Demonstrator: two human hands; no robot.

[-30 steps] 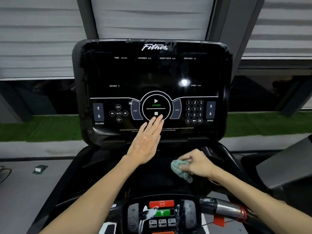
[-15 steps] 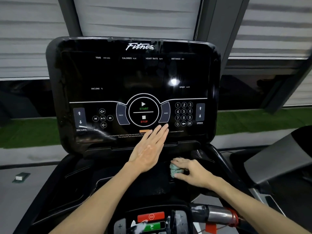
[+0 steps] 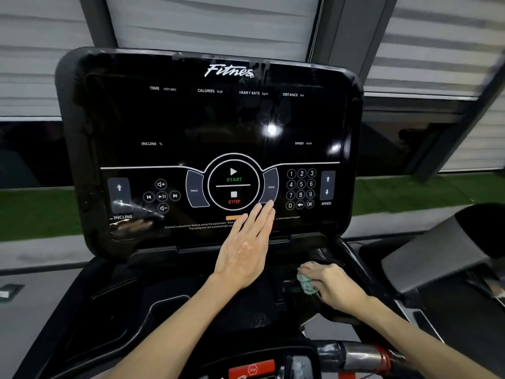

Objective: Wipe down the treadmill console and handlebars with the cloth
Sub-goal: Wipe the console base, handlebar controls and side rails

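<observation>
The black treadmill console (image 3: 191, 124) stands upright in front of me, its glossy panel printed with START, STOP, a number pad and arrow keys. My left hand (image 3: 246, 247) lies flat with straight fingers against the panel's lower edge, fingertips just below the STOP ring. My right hand (image 3: 330, 285) presses a crumpled pale green cloth (image 3: 306, 284) down on the black tray (image 3: 169, 305) below the console, at its right side. A chrome handlebar (image 3: 360, 354) with a red band crosses the bottom right.
A lower control pad with a red stop button (image 3: 252, 369) sits at the bottom centre. A grey part of a neighbouring machine (image 3: 426, 258) lies to the right. Behind the console are grey window posts, white blinds and a strip of green turf.
My right hand has slid the cloth away from me and to the right on the tray. My left hand has shifted right along the console's lower edge. My head has turned left.
</observation>
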